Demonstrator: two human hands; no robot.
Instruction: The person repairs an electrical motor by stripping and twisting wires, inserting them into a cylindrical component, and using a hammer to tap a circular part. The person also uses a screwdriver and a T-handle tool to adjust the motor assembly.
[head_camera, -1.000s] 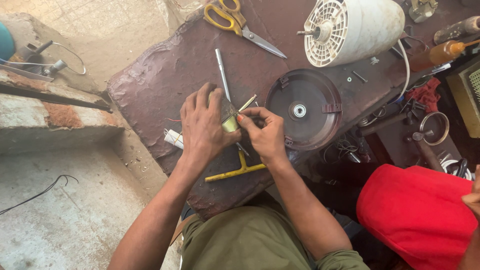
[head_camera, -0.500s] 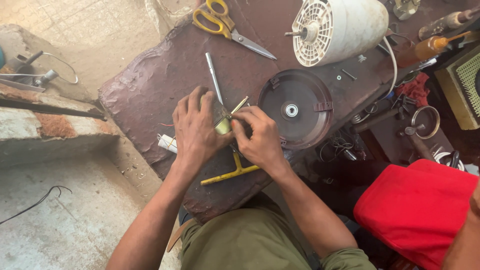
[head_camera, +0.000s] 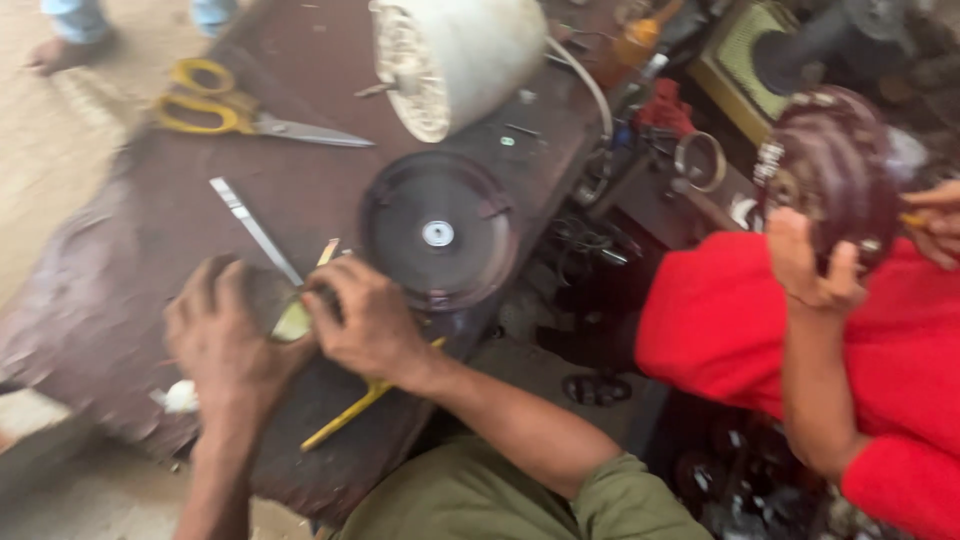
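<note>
— What are the two hands doing?

— The left hand (head_camera: 225, 335) and the right hand (head_camera: 365, 320) meet over a small yellow-green piece (head_camera: 293, 322) on the dark surface (head_camera: 110, 290). Both sets of fingers are curled in around it, pinching it from either side; the picture is blurred, so it seems a firm pinch, but I can't tell the exact grip.

— Where does that piece sit?

— Low on the surface, just left of the round black cover (head_camera: 438, 232), right at the lower end of a flat metal strip (head_camera: 255, 228) that slants up and away to the left.

— Anything under the hands?

— A yellow tool (head_camera: 345, 418) pokes out below the right wrist.

— And further off?

— Yellow-handled scissors (head_camera: 235, 113) lie at the far left, well apart from the hands. A white motor housing (head_camera: 455, 55) stands beyond the black cover. On the right, another person in a red shirt (head_camera: 740, 330) holds a dark round coil part (head_camera: 835, 175).
</note>
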